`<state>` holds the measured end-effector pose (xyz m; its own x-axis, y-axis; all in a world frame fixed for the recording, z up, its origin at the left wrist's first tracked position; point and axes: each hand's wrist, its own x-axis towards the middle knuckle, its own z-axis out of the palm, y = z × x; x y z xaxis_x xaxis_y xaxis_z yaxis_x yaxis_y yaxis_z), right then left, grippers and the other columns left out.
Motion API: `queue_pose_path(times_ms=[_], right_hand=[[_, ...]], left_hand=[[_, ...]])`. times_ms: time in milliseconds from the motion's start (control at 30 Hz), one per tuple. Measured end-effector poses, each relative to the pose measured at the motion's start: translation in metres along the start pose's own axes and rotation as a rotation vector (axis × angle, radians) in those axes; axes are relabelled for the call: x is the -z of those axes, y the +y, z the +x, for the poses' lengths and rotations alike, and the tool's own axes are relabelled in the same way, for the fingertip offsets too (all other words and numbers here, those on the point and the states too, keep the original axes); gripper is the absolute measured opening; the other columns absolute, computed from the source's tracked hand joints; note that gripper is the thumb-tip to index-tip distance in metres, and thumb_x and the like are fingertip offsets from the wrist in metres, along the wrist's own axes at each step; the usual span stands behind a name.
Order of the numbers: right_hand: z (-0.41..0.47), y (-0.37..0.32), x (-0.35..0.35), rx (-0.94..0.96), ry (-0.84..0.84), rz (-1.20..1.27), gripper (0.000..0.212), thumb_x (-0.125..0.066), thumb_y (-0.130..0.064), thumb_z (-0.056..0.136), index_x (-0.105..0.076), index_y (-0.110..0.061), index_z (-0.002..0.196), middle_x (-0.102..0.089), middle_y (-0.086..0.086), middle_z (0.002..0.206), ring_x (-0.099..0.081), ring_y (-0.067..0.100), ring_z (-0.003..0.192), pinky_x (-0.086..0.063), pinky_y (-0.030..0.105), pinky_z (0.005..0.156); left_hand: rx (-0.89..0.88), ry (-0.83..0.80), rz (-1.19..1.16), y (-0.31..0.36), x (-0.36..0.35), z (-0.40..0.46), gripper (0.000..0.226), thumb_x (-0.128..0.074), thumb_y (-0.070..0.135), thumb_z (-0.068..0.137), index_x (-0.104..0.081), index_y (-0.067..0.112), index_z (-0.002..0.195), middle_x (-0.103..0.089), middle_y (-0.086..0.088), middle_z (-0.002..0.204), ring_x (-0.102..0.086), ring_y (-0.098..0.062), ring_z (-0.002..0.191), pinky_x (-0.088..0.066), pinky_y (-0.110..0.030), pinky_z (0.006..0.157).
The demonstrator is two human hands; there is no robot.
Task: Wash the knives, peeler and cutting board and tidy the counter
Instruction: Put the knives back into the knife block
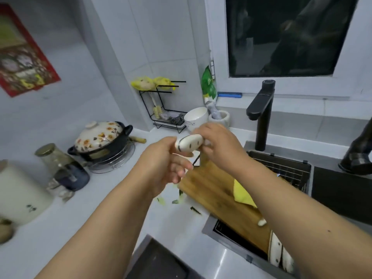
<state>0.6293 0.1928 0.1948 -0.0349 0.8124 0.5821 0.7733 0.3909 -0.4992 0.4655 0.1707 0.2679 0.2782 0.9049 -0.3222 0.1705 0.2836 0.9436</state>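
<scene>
Your 2 hands meet above the counter [112, 184], the left hand [161, 166] and right hand [216, 142] each curled around an end of a white holder [188, 145], just above the board [219, 196] that overhangs the sink [342, 194].

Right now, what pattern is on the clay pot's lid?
White with orange-brown flowers on the lid, shown in the head view.
</scene>
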Motion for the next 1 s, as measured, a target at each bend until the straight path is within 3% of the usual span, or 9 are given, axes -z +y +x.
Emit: queue_pose_path(times_ms=[67,133,200,300,400,633,733,867,1000], right_hand=[[0.023,-0.02,0.005,0.023,-0.055,0.038,0.017,-0.07,-0.018,0.083,-0.067,-0.02,0.1,-0.062,-0.003,0.095,-0.053,0.018,0.094,-0.043,0.036,0.079],[0.043,-0.044,0.002,0.053,-0.14,0.032,0.008,-0.069,-0.021,0.084,-0.065,-0.022,0.091,-0.055,-0.01,0.082,-0.048,0.012,0.081,-0.039,0.032,0.071],[0.06,-0.07,-0.008,0.08,-0.196,0.053,0.01,-0.068,-0.021,0.084,-0.064,-0.023,0.093,-0.053,-0.011,0.08,-0.05,0.012,0.08,-0.039,0.03,0.067],[0.085,-0.114,-0.036,0.134,-0.27,0.137,0.021,-0.065,-0.028,0.085,-0.065,-0.027,0.106,-0.065,-0.004,0.097,-0.059,0.014,0.089,-0.051,0.037,0.075],[0.108,-0.163,-0.075,0.164,-0.292,0.203,0.027,-0.066,-0.024,0.084,-0.065,-0.025,0.112,-0.066,-0.002,0.108,-0.061,0.016,0.097,-0.052,0.038,0.082],[0.156,-0.272,-0.181,0.139,-0.253,0.35,0.033,-0.064,-0.039,0.083,-0.062,-0.03,0.114,-0.069,-0.01,0.105,-0.064,0.014,0.099,-0.054,0.032,0.079],[0.174,-0.311,-0.215,0.073,-0.24,0.488,0.03,-0.071,-0.028,0.083,-0.063,-0.023,0.112,-0.066,-0.007,0.1,-0.06,0.009,0.093,-0.049,0.023,0.075],[0.201,-0.363,-0.255,0.058,-0.243,0.643,0.031,-0.073,-0.02,0.082,-0.062,-0.021,0.111,-0.065,-0.009,0.098,-0.06,0.006,0.091,-0.05,0.023,0.085],[0.225,-0.401,-0.294,0.105,-0.228,0.729,0.029,-0.073,-0.017,0.082,-0.062,-0.02,0.109,-0.062,-0.012,0.092,-0.062,0.007,0.09,-0.053,0.023,0.084]], left_hand=[[-0.221,0.121,0.131,0.01,0.022,-0.005,0.022,-0.042,0.006,0.089,-0.062,0.008,0.1,-0.065,-0.015,0.076,-0.056,-0.021,0.051,-0.043,-0.024,0.042],[-0.46,0.125,0.325,0.016,0.048,-0.011,0.04,-0.054,-0.001,0.078,-0.064,0.029,0.103,-0.066,-0.004,0.099,-0.066,-0.017,0.081,-0.057,-0.035,0.063],[-0.61,0.111,0.488,0.02,0.072,-0.017,0.051,-0.066,-0.002,0.078,-0.063,0.041,0.105,-0.067,0.011,0.104,-0.065,-0.008,0.098,-0.057,-0.034,0.079],[-0.707,0.245,0.552,0.027,0.114,-0.027,0.036,-0.077,0.014,0.079,-0.064,0.041,0.099,-0.071,0.016,0.092,-0.067,-0.003,0.091,-0.056,-0.033,0.082],[-0.732,0.385,0.677,0.035,0.165,-0.038,0.033,-0.078,0.022,0.078,-0.063,0.038,0.103,-0.07,0.014,0.093,-0.067,-0.004,0.089,-0.057,-0.035,0.081],[-0.721,0.568,0.715,0.035,0.309,-0.053,0.046,-0.08,0.025,0.075,-0.057,0.045,0.111,-0.066,0.016,0.106,-0.063,-0.004,0.1,-0.054,-0.034,0.089],[-0.647,0.751,0.669,0.015,0.389,-0.051,0.06,-0.08,0.032,0.075,-0.052,0.029,0.128,-0.058,0.007,0.123,-0.057,-0.008,0.111,-0.047,-0.031,0.096],[-0.4,0.993,0.586,-0.034,0.495,-0.039,0.073,-0.079,0.036,0.075,-0.046,0.014,0.136,-0.053,-0.004,0.135,-0.053,-0.019,0.121,-0.044,-0.04,0.102],[-0.181,1.037,0.568,-0.083,0.555,-0.02,0.086,-0.077,0.041,0.077,-0.035,0.011,0.145,-0.045,-0.008,0.145,-0.046,-0.024,0.131,-0.041,-0.04,0.104]])
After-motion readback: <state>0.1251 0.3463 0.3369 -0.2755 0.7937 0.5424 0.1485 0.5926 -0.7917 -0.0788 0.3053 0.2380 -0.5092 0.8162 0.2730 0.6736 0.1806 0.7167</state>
